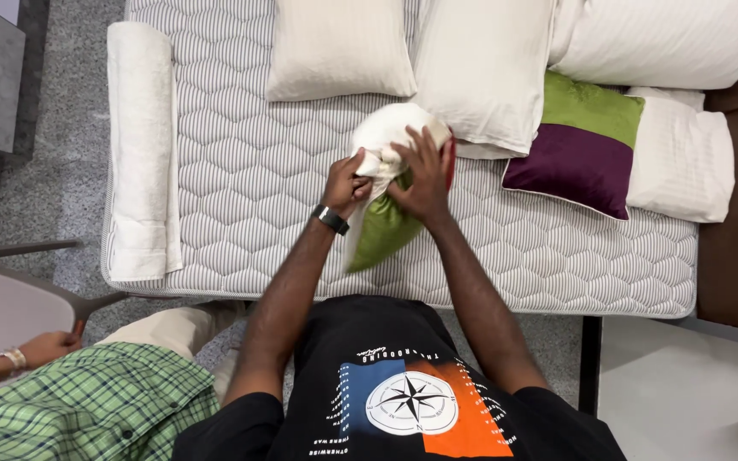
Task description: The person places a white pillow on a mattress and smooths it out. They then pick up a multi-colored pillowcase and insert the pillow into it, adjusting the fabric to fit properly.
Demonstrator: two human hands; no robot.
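Green satin shows where a cushion cover (383, 230) hangs from a white cushion insert (390, 128), both held over the middle of the quilted mattress (241, 171). A red edge of the cover peeks out at the right of the insert. The left hand (348, 186), wearing a dark wristband (331, 219), is closed in a pinch on the white fabric at the cover's opening. The right hand (423, 175) lies spread over the insert, fingers curled down and gripping it.

Just beyond the insert sit two cream pillows (339, 47), the right one touching it. Farther right a green and purple cushion (581, 145) leans on more white pillows (681, 154). A rolled cream blanket (140, 145) lies along the mattress's left edge, well apart from the hands. At lower left another person in a green checked shirt (87, 410) rests a hand (44, 346) on a chair (10, 299).
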